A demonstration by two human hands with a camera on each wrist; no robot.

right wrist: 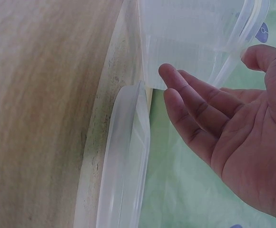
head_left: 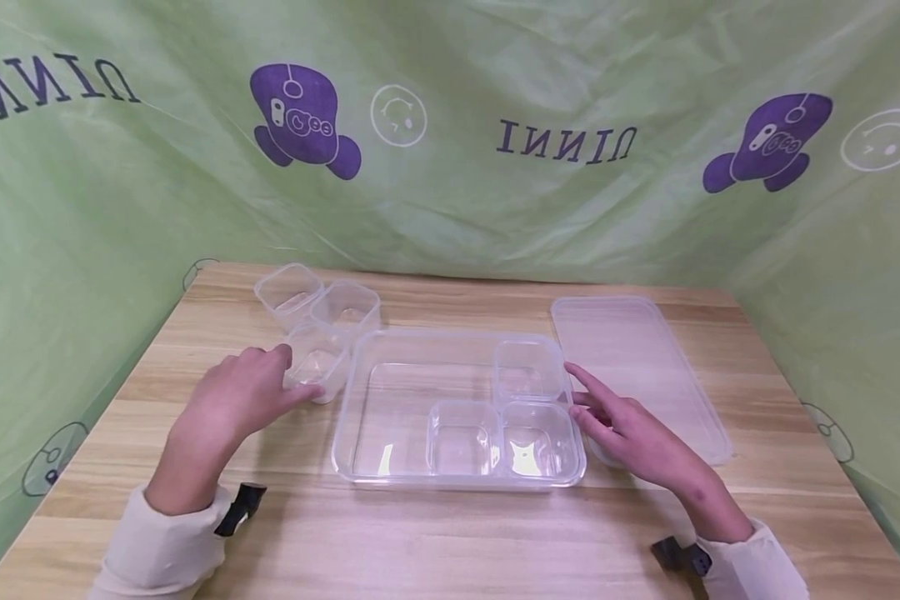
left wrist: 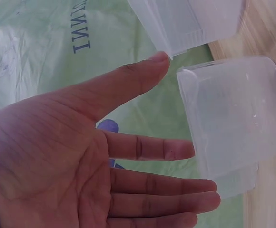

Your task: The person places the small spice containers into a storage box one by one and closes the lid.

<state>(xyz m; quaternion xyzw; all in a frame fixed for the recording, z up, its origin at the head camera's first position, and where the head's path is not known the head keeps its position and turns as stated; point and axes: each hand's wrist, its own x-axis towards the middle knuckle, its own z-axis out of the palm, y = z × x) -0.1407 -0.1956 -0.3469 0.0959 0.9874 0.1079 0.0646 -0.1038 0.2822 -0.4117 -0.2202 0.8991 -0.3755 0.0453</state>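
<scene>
My left hand (head_left: 236, 392) reaches to the nearest of three small clear plastic containers at the left, its thumb and fingers spread at the near container (head_left: 321, 360). In the left wrist view the fingers are mostly straight, with fingertips right at that container's (left wrist: 238, 109) rim. A large clear rectangular box (head_left: 397, 408) stands in the middle, holding three small containers, one at back right (head_left: 528, 371), one at front right (head_left: 537, 437) and one at front centre (head_left: 462, 437). My right hand (head_left: 630, 433) rests along the box's right side, fingers loosely extended.
Behind the near container stand two more small containers, one upright (head_left: 348, 304) and one tilted (head_left: 288, 292). A flat clear lid (head_left: 645, 367) lies to the right, partly under the right hand. Green printed cloth (head_left: 450, 208) encloses the wooden table (head_left: 390, 542).
</scene>
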